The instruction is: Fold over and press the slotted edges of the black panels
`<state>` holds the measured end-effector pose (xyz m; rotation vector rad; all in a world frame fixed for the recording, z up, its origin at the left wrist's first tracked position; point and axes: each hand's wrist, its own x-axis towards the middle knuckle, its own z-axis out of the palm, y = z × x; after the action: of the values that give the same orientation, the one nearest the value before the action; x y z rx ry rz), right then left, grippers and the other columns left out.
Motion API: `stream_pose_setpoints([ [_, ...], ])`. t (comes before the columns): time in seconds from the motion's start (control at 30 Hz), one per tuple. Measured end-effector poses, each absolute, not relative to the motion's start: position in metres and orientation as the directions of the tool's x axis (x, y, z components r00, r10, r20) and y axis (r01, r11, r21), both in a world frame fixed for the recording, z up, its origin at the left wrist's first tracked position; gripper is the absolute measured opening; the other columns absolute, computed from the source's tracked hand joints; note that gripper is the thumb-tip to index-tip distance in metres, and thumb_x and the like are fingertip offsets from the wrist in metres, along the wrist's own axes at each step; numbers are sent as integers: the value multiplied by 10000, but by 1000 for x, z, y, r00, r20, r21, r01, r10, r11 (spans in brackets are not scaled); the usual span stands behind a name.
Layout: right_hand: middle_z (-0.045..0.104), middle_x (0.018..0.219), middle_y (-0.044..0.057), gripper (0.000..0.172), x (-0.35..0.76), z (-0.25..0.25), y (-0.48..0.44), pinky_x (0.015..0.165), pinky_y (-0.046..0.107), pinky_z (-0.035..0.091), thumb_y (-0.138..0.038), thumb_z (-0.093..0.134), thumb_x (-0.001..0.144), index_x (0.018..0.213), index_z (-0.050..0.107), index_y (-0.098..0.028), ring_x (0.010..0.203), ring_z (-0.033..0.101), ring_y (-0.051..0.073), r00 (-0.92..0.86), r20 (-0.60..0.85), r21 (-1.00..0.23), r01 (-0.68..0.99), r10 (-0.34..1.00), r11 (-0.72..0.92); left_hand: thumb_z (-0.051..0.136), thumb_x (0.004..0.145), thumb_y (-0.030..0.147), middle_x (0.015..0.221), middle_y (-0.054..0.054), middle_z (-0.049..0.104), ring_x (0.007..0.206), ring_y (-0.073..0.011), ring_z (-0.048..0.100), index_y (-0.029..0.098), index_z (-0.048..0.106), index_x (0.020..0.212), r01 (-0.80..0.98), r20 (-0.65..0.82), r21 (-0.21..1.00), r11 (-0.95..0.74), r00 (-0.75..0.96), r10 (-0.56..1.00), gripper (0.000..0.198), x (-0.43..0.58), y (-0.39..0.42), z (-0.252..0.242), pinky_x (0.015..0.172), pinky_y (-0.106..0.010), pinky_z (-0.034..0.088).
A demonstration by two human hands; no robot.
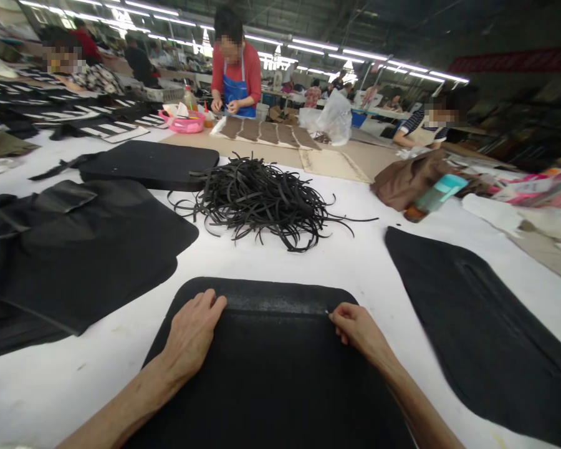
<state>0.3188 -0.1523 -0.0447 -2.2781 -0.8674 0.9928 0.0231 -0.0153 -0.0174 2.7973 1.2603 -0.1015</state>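
Note:
A large black panel with rounded corners point(271, 374) lies in front of me on the white table. Across its upper part runs a shinier strip with a straight crease below it. My left hand point(196, 330) rests on the panel near the strip's left end, its fingers bent and pressed together; whatever may be under them is hidden. At the strip's right end, my right hand point(353, 325) is pinched, with a tiny pale tip showing at the fingertips, too small to name.
Beyond the panel is a heap of thin black strips point(266, 199), with a black padded piece point(149, 163) behind left. Black sheets point(84, 249) lie left, another black panel point(486, 330) right. A teal-lidded bottle point(437, 196) leans on brown fabric. A person in a blue apron point(236, 81) stands across the table.

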Motion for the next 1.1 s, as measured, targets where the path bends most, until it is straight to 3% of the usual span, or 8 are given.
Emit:
stream_pose_setpoints([
  [0.1, 535, 479, -42, 134, 319, -43, -153, 378, 187, 280, -267, 481, 731, 626, 488, -184, 383, 472, 78, 523, -446, -678, 332, 726, -656, 322, 749, -33, 982, -65, 577, 908, -187, 532, 178, 593, 910, 607, -56, 60, -792, 794, 605, 379, 20, -16, -23, 830, -315, 416],
  [0.2, 541, 490, -42, 118, 318, -39, -154, 375, 183, 288, -251, 470, 731, 639, 496, -181, 385, 474, 75, 516, -446, -695, 315, 731, -647, 328, 743, -41, 984, -79, 591, 906, -194, 536, 155, 606, 980, 582, -76, 28, -813, 812, 578, 415, 16, -17, -30, 829, -315, 433],
  [0.33, 526, 480, -51, 99, 316, -37, -154, 361, 173, 276, -232, 467, 723, 641, 488, -183, 382, 475, 69, 520, -440, -700, 313, 732, -642, 310, 706, -76, 1043, -91, 582, 910, -207, 543, 170, 493, 1217, 599, -78, -83, -797, 793, 604, 596, 15, -25, -34, 777, -318, 463],
  [0.5, 529, 483, -48, 112, 318, -42, -153, 357, 174, 295, -240, 466, 728, 630, 485, -188, 387, 489, 76, 521, -458, -672, 327, 720, -664, 348, 655, -87, 1075, -112, 556, 895, -219, 545, 217, 383, 1311, 590, -124, -164, -791, 783, 610, 724, 25, -37, -25, 778, -349, 460],
  [0.7, 540, 497, -50, 118, 317, -47, -153, 364, 174, 282, -251, 480, 736, 634, 495, -194, 390, 492, 72, 547, -434, -638, 374, 715, -673, 412, 676, -42, 1050, -118, 543, 912, -251, 545, 286, 301, 1347, 557, -201, -261, -788, 767, 609, 755, 36, -47, -17, 758, -384, 459],
  [0.87, 547, 483, -46, 133, 317, -47, -152, 374, 178, 291, -258, 494, 742, 626, 481, -196, 392, 499, 76, 571, -438, -611, 377, 694, -696, 369, 696, -63, 1015, -129, 556, 880, -264, 564, 307, 283, 1355, 527, -182, -368, -766, 767, 615, 761, 40, -52, -19, 709, -380, 466],
  [1.1, 555, 481, -60, 90, 315, -45, -150, 370, 178, 298, -231, 482, 753, 692, 418, -214, 389, 504, 83, 612, -423, -585, 378, 668, -717, 384, 703, -53, 980, -111, 566, 870, -257, 560, 350, 354, 1316, 571, -104, -330, -752, 770, 630, 733, 36, -52, -27, 710, -388, 471],
])
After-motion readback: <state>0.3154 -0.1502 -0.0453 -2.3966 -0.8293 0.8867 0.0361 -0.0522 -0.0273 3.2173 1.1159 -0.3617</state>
